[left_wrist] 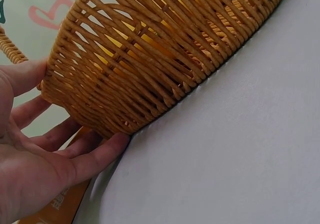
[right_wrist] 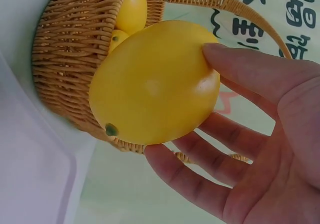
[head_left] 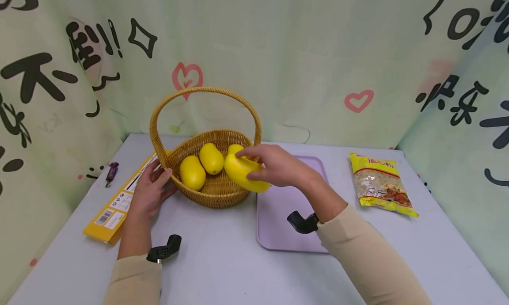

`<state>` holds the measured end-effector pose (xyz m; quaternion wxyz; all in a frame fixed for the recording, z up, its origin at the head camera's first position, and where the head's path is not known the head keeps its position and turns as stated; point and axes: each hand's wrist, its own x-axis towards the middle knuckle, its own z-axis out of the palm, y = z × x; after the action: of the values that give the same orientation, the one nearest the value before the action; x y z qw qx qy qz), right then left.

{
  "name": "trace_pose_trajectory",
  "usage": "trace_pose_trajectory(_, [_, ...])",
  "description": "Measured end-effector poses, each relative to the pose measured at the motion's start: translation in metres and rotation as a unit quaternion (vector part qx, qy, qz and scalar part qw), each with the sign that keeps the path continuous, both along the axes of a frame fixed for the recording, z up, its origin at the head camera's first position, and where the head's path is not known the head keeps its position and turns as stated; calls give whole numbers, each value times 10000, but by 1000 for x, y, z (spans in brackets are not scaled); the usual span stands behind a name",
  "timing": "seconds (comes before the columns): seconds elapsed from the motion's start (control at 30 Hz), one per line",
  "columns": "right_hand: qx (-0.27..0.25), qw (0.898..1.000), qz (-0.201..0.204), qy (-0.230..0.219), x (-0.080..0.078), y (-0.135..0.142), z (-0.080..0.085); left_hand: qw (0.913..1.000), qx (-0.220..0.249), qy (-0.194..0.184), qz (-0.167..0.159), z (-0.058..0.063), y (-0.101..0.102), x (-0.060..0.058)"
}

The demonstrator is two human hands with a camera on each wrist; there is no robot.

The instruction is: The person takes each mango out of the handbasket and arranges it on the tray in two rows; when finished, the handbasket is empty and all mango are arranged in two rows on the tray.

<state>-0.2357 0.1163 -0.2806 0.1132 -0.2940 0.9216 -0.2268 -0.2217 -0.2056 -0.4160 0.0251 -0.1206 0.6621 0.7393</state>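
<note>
While bracing the left end of the wicker basket with the left grip, thumb by the rim and fingers about the outer wall, presumably against sliding, holds a yellow fruit in the right grip, pinched between thumb and fingers at the basket's right side, near the lilac tray; rounded and smooth, so probably needing that broad hold. Likely steadier, too, with the basket base-down on the bench and the other yellow fruits gathered inside.

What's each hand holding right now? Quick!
Left hand: holding the basket by its side.
Right hand: holding a yellow fruit.
</note>
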Motion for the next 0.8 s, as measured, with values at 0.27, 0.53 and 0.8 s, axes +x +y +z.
trace_pose_trajectory(0.27, [-460, 9986, -251, 71, 5, 24, 4, 9999, -130, -85, 61, -1, 1, -1])
trace_pose_trajectory(0.53, [-699, 9950, -646, -300, 6, 50, -4, 9998, -140, -116, 123, -2, 0, 0])
trace_pose_trajectory(0.8, [-790, 9899, -861, -807, 2, 81, -7, 9998, -187, -39, 74, -2, 0, 0])
